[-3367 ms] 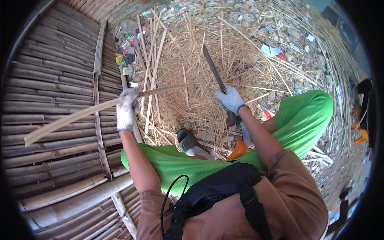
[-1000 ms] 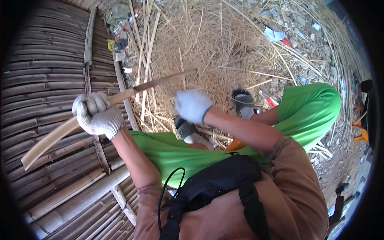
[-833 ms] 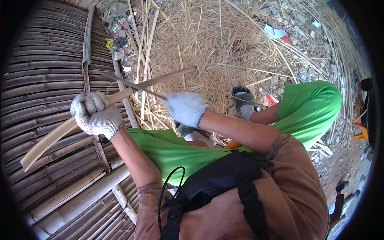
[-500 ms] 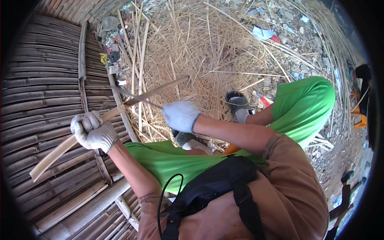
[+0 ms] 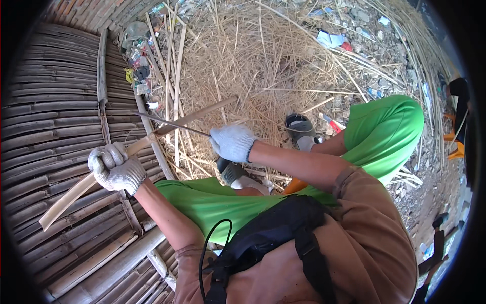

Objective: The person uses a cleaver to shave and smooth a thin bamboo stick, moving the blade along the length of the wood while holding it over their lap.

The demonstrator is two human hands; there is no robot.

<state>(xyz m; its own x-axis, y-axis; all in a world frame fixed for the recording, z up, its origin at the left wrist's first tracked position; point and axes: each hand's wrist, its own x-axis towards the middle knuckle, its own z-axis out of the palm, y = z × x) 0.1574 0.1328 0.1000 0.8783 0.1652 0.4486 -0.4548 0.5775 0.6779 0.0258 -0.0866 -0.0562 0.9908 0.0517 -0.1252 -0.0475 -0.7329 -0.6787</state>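
Observation:
My left hand [image 5: 117,168], in a whitish knitted glove, is closed around a long bamboo strip [image 5: 65,203]. The strip runs slantwise from the lower left up past the glove, its far end above the straw. In a matching glove, my right hand [image 5: 233,143] is closed on a knife whose handle the fingers hide. Its thin dark blade [image 5: 174,124] shows nearly edge-on, pointing left, and crosses the strip beyond my left hand. Fine shavings [image 5: 130,138] curl at the strip near that crossing.
A wall of bamboo slats [image 5: 50,121] stands close on the left. Straw-like shavings [image 5: 253,55] cover the ground ahead, with loose bamboo strips [image 5: 178,76] among them. Near my sandal [image 5: 301,126] lies a red-and-white object [image 5: 331,123]. A bundle of thin strips [image 5: 425,55] lies far right.
The knife blade has swung, and its tip now reaches farther left past the strip. My right hand has turned and shifted slightly right; the strip has barely moved.

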